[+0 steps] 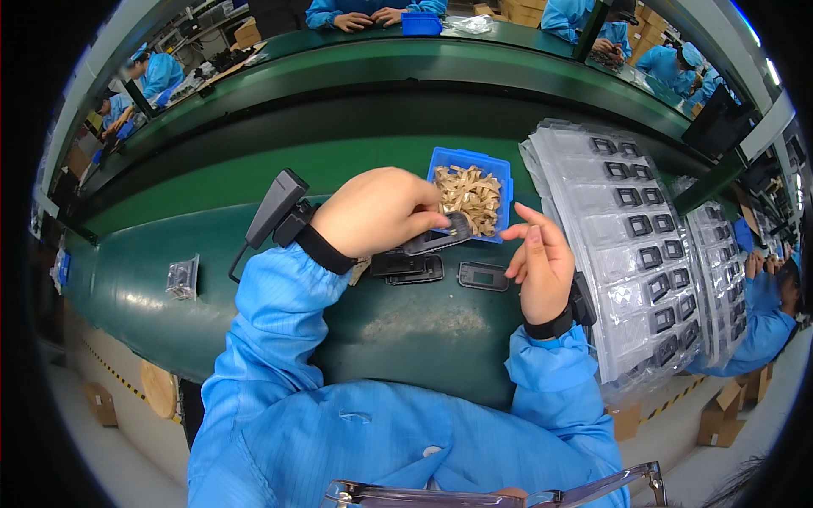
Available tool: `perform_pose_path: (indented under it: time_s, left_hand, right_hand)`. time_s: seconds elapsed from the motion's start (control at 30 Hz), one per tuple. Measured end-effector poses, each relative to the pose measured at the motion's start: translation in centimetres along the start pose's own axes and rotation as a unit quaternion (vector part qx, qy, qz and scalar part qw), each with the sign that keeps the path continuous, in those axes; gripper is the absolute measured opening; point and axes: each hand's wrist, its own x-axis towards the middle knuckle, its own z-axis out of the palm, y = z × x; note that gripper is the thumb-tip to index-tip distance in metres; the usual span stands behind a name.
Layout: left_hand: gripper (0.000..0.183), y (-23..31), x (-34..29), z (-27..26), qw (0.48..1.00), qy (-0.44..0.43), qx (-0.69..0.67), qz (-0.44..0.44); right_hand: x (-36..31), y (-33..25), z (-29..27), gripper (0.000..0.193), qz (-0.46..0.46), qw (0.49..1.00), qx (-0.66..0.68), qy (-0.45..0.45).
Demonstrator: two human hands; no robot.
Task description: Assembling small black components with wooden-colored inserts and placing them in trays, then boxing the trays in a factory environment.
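My left hand [377, 212] is closed, its fingertips pinching a dark plastic housing [432, 240] low over the table. That housing overlaps the front edge of a blue bin [506, 182] full of small tan, strip-like pieces [468, 196]. To the right of the bin's front corner is my right hand [544, 267], fingers apart and nothing seen in them. Between my hands, black rectangular housings [408, 267] lie together on the green table. A flat black frame with a window [483, 276] rests close to my right fingertips. A tan scrap under my left wrist is partly hidden.
Stacked clear plastic trays [622, 245] with rows of black frames stand at the right. A small clear bag of dark parts [181, 278] lies on the left. Beyond a raised green ledge [339, 80], people in blue work at another bench. A bracketed black device sits on my left wrist.
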Motion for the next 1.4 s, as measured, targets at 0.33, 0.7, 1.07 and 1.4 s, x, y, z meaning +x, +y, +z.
perform_pose_path:
  time_s: [0.33,0.7,1.07,1.4]
  left_hand:
    - [0.017,-5.1,-5.1,2.2,0.982,0.124,0.131,-0.057]
    - [0.030,-10.7,-11.3,1.8,0.974,0.017,-0.002,-0.224]
    - [0.012,-9.3,-12.4,1.4,0.972,0.193,0.092,-0.101]
    - [0.017,-0.4,-8.3,4.1,0.934,0.308,0.020,0.177]
  right_hand:
    - [-0.4,0.4,0.1,0.017,0.022,0.999,0.016,-0.041]
    - [-0.5,0.9,0.7,0.014,0.014,0.998,-0.008,-0.064]
    - [-0.5,1.1,0.7,0.014,0.019,0.998,-0.010,-0.066]
    - [-1.6,0.5,1.6,0.026,0.131,0.958,0.097,-0.237]
